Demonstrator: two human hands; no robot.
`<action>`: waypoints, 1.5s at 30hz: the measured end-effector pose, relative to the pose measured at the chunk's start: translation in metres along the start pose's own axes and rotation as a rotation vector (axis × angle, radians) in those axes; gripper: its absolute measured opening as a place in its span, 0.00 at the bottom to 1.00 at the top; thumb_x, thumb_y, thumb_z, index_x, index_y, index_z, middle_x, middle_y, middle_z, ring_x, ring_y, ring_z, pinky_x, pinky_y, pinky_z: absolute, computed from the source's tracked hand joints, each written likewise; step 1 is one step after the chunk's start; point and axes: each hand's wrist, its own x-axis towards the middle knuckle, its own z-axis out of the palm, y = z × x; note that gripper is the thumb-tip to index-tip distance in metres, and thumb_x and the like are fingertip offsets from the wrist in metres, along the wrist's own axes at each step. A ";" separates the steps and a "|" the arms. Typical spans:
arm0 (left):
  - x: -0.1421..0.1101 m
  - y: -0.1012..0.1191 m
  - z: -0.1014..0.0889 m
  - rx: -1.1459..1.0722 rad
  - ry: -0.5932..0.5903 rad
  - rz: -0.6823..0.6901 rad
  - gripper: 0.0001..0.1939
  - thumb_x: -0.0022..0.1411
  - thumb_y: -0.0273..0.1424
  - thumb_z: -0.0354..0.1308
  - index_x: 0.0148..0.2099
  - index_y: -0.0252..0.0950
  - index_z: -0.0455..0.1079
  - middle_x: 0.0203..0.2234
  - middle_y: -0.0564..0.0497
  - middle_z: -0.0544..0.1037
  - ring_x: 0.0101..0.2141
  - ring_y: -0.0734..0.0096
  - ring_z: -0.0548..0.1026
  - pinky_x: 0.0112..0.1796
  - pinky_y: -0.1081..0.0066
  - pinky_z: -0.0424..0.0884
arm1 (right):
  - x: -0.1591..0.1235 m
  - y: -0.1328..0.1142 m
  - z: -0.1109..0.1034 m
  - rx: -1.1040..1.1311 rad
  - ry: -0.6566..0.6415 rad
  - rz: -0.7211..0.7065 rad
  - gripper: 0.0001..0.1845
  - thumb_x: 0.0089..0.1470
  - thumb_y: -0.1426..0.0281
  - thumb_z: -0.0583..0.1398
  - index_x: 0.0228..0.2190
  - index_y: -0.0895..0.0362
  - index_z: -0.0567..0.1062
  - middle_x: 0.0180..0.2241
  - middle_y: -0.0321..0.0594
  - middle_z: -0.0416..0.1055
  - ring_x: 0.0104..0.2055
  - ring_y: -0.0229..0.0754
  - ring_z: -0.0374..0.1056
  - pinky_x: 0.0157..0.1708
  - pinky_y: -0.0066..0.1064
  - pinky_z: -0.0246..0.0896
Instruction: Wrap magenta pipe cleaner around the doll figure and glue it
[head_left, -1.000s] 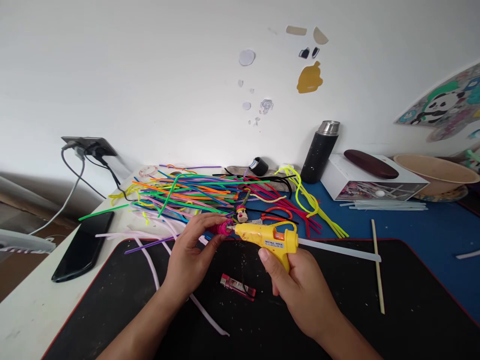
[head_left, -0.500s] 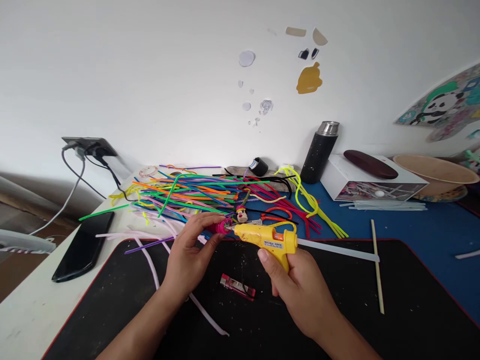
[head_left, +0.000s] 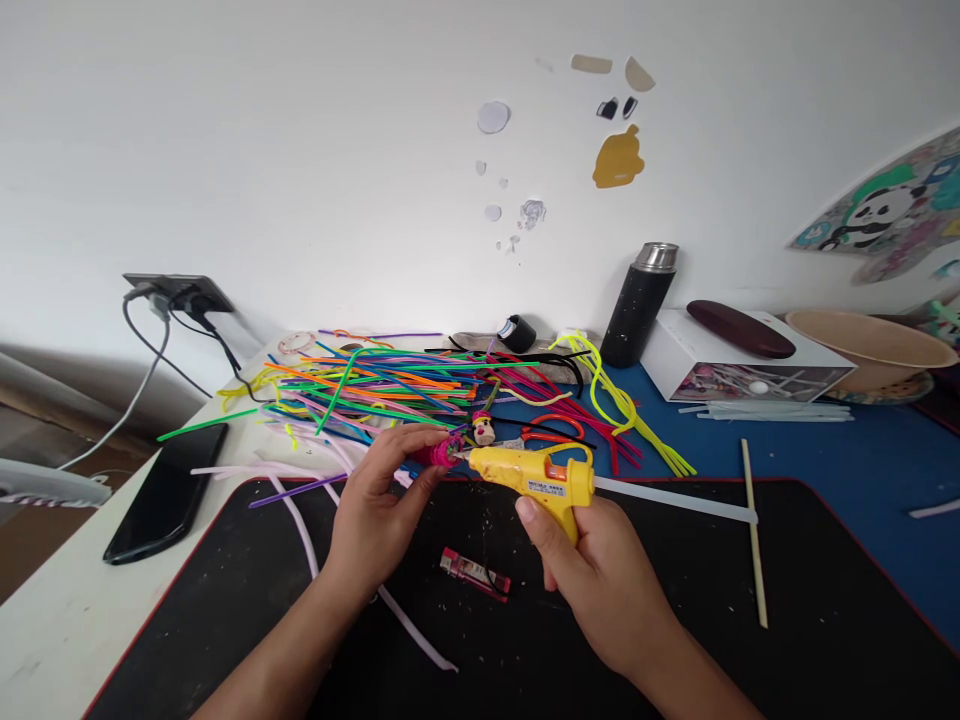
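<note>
My left hand (head_left: pixel 386 500) pinches a small magenta coil of pipe cleaner (head_left: pixel 448 451) between thumb and fingers. A yellow hot glue gun (head_left: pixel 532 475) is gripped in my right hand (head_left: pixel 592 560), its nozzle pointing left, at or against the coil. From the gun's back end a long whitish glue stick (head_left: pixel 675 500) sticks out to the right. Just behind the nozzle sits a little doll head (head_left: pixel 483 428) with a magenta and yellow top. Scissors with orange handles (head_left: pixel 553 430) lie behind the gun, partly covered by it.
Many coloured pipe cleaners (head_left: pixel 390 380) are heaped at the back. A red lighter (head_left: pixel 475 574) and a wooden stick (head_left: pixel 754 535) lie on the black mat (head_left: pixel 825 600). A phone (head_left: pixel 166 495) is at left; a black thermos (head_left: pixel 640 305) and white box (head_left: pixel 750 350) stand back right.
</note>
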 end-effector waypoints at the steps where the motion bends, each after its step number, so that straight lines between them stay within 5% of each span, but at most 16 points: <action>1: 0.000 0.000 0.000 -0.002 -0.001 -0.003 0.11 0.70 0.27 0.64 0.52 0.47 0.79 0.48 0.49 0.83 0.51 0.59 0.80 0.54 0.60 0.74 | 0.000 0.000 0.000 0.000 -0.003 -0.001 0.29 0.68 0.48 0.54 0.21 0.51 0.64 0.14 0.33 0.63 0.17 0.38 0.60 0.18 0.30 0.51; 22: 0.002 0.002 0.000 0.031 0.030 -0.065 0.09 0.67 0.32 0.67 0.49 0.45 0.81 0.45 0.47 0.83 0.46 0.58 0.80 0.52 0.58 0.76 | 0.000 0.002 0.002 0.042 0.003 0.027 0.28 0.68 0.47 0.56 0.22 0.52 0.67 0.14 0.33 0.64 0.17 0.38 0.60 0.18 0.30 0.51; 28: 0.006 -0.011 0.000 -0.223 0.033 -0.350 0.15 0.60 0.40 0.72 0.48 0.42 0.81 0.43 0.48 0.85 0.45 0.57 0.82 0.49 0.60 0.77 | 0.001 0.003 0.001 0.169 -0.027 0.110 0.29 0.65 0.44 0.58 0.27 0.56 0.75 0.15 0.32 0.64 0.19 0.38 0.61 0.21 0.29 0.55; 34: 0.020 -0.019 -0.005 -0.635 0.328 -0.543 0.21 0.49 0.40 0.79 0.43 0.39 0.80 0.39 0.50 0.84 0.42 0.63 0.80 0.43 0.67 0.76 | 0.008 0.006 0.002 0.560 -0.114 0.177 0.33 0.62 0.40 0.60 0.31 0.59 0.77 0.13 0.30 0.63 0.15 0.34 0.57 0.22 0.28 0.55; 40: 0.021 -0.018 -0.004 -0.679 0.300 -0.500 0.22 0.47 0.42 0.79 0.41 0.39 0.80 0.38 0.50 0.84 0.40 0.63 0.80 0.41 0.67 0.75 | 0.023 0.020 0.005 0.772 0.131 0.159 0.32 0.57 0.40 0.65 0.36 0.59 0.78 0.15 0.29 0.64 0.14 0.35 0.58 0.14 0.24 0.44; 45: 0.016 -0.019 0.003 -0.634 0.216 -0.460 0.23 0.50 0.47 0.78 0.43 0.39 0.81 0.40 0.47 0.85 0.42 0.57 0.80 0.46 0.61 0.76 | 0.025 0.030 0.004 0.771 0.231 0.169 0.31 0.55 0.42 0.67 0.37 0.59 0.78 0.19 0.33 0.68 0.18 0.36 0.62 0.16 0.25 0.50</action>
